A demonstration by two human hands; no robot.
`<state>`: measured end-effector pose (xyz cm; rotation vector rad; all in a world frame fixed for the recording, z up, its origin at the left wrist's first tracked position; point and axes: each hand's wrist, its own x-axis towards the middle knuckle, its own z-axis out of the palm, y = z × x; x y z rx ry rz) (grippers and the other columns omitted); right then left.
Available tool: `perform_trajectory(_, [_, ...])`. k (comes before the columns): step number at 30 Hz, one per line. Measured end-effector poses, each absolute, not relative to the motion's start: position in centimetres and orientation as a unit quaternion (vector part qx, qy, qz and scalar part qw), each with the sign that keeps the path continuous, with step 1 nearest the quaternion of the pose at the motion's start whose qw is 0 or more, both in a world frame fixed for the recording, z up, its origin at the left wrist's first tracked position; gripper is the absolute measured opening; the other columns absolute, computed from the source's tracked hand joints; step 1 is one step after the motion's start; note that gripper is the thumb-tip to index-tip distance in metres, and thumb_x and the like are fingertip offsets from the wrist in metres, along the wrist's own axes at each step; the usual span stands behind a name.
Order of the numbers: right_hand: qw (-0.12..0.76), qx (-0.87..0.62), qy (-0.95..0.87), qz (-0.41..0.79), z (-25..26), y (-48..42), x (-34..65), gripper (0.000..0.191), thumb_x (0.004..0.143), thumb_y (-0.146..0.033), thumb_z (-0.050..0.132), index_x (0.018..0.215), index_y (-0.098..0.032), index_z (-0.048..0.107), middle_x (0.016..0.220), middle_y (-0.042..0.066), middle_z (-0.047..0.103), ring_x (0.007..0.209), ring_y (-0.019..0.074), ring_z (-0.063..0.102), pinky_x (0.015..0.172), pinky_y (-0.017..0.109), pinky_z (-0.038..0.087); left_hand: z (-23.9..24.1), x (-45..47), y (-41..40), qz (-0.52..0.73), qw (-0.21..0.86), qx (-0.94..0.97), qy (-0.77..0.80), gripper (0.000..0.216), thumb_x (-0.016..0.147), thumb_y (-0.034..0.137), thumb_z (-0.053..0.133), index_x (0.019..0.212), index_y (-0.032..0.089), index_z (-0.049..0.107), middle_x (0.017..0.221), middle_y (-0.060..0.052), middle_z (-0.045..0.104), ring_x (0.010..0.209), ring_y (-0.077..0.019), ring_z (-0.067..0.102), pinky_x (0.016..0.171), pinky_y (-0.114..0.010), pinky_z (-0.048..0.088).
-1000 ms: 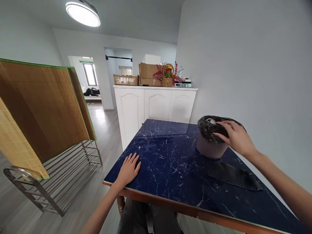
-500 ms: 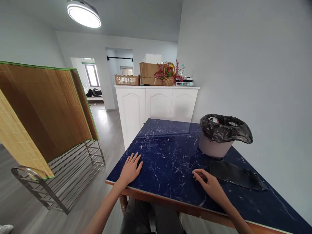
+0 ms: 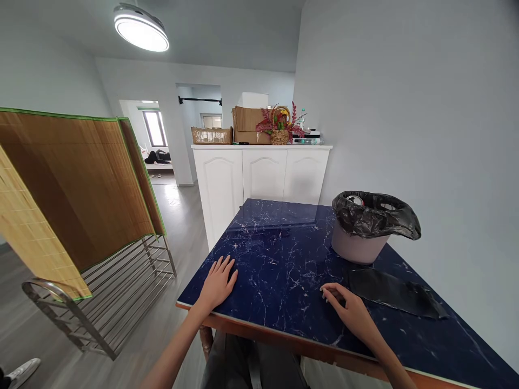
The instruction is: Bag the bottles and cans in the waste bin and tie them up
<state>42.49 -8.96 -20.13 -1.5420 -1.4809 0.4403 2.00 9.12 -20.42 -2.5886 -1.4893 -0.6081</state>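
My left hand (image 3: 219,282) lies flat on the dark blue marble-patterned table (image 3: 271,254) near its left front corner, fingers stretched out and nothing under them that I can see. On the right side of the table rests my right hand (image 3: 344,307), its fingers loosely curled with thumb and fingertips close together and nothing visible in them. Just beyond it lies a folded black plastic bag (image 3: 395,292), apart from the fingers. Behind that stands a pale pink bin (image 3: 357,248) lined with a black bag (image 3: 368,224); a can (image 3: 355,200) shows inside.
A white cabinet (image 3: 263,167) beyond the table carries cardboard boxes (image 3: 245,124) and a flower basket (image 3: 279,135). To the left, a bamboo mat (image 3: 81,183) hangs over a metal rack (image 3: 121,275). A person's shoe (image 3: 24,373) shows at lower left. A wall stands on the right.
The shoe at lower left has come further into view. My view has shifted very slightly; both hands stay in place on the table.
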Motion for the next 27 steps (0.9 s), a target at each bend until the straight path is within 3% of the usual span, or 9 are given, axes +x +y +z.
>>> perform_trajectory(27, [0.457,-0.625,-0.606,0.180,-19.86,-9.10,42.33,0.045,0.098,-0.070,0.056,0.095,-0.029,0.074,0.092,0.006,0.079,0.084,0.0264,0.075,0.076,0.036,0.060,-20.37,1.94,9.10,-0.197,0.042,-0.848,-0.491,0.058,0.111,0.051,0.037,0.157,0.021,0.055,0.168,-0.009,0.048,0.160,-0.0334,0.036,0.131,-0.056,0.030])
